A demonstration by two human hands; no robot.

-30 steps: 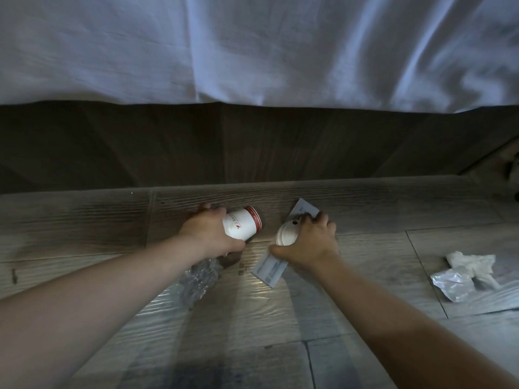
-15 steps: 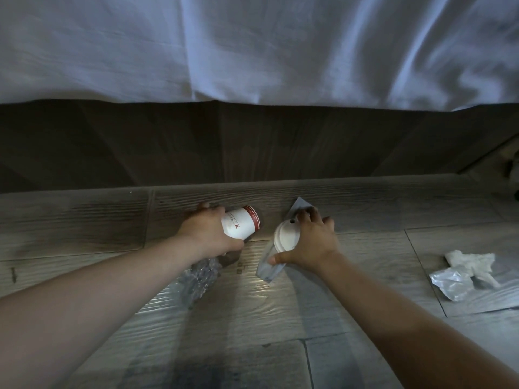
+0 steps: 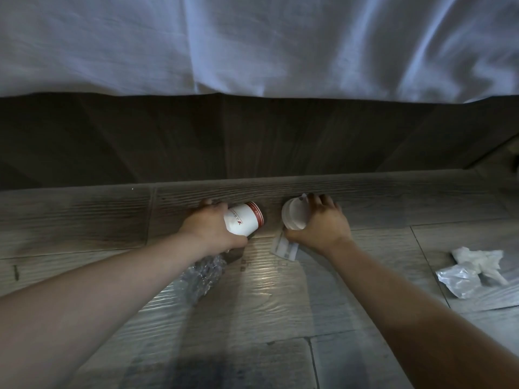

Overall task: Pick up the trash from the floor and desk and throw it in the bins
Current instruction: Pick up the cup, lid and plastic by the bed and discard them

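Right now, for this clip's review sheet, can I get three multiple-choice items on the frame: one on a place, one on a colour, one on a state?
1. Where is the crumpled tissue?
A) on the floor at the right, beside the clear plastic wrap
B) inside a bin
C) on a desk

2. What colour is the band at the paper cup's rim?
A) blue
B) red
C) green

3. What is the right hand doing?
A) hanging idle
B) pressing flat on the floor
C) gripping a white lid

Answers:
1 A, the tissue lies on the planks next to the wrap.
2 B, the cup held by the left hand shows a red band.
3 C, its fingers curl round the lid.
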